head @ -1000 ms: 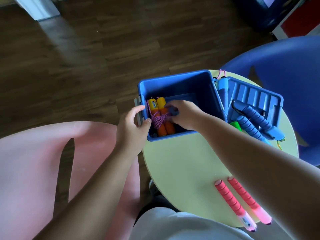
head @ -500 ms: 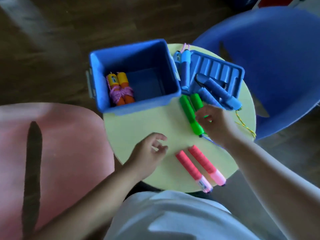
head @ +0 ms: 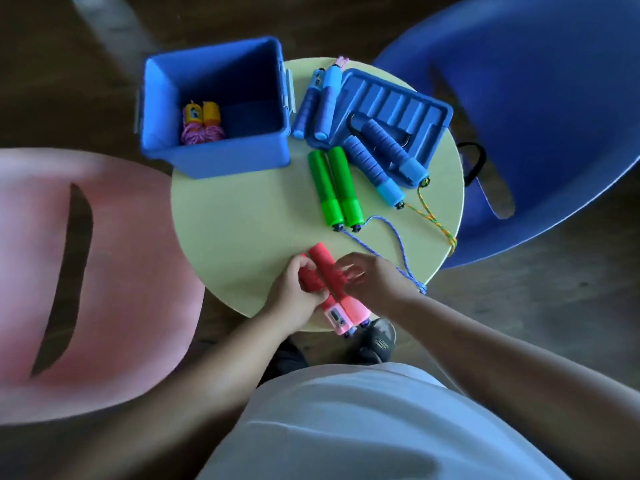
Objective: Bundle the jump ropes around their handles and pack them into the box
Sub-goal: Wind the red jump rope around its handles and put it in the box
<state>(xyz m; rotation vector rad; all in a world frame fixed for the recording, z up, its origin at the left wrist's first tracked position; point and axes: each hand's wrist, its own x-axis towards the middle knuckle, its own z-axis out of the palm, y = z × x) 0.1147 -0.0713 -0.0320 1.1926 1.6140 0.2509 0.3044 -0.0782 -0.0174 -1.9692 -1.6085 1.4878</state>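
Both hands have left their earlier spots, the right hand (head: 367, 283) coming away from the green handles (head: 335, 188) and the left hand (head: 293, 291) off the bare table (head: 242, 220), and they now meet on the pink handles (head: 320, 259) at the table's 6 o'clock edge. The left fingers curl around one pink handle; the right fingers are bent against the other, apparently clamped on it, though blur hides the detail. The pink rope itself is not visible. Only one rope looks finished: the orange bundle (head: 202, 123), wrapped in its pink cord, lies inside the blue box (head: 214, 162) at 10 o'clock. Four ropes remain, by my count: the pink pair in hand, the green pair at the centre with its blue cord (head: 398, 244) trailing toward 5 o'clock, the dark blue handles (head: 377, 157) at 2 o'clock, partly on the lid (head: 398, 102), and the light blue handles (head: 320, 98) at 12 o'clock. So the job seems about one fifth done, with the second bundle just beginning
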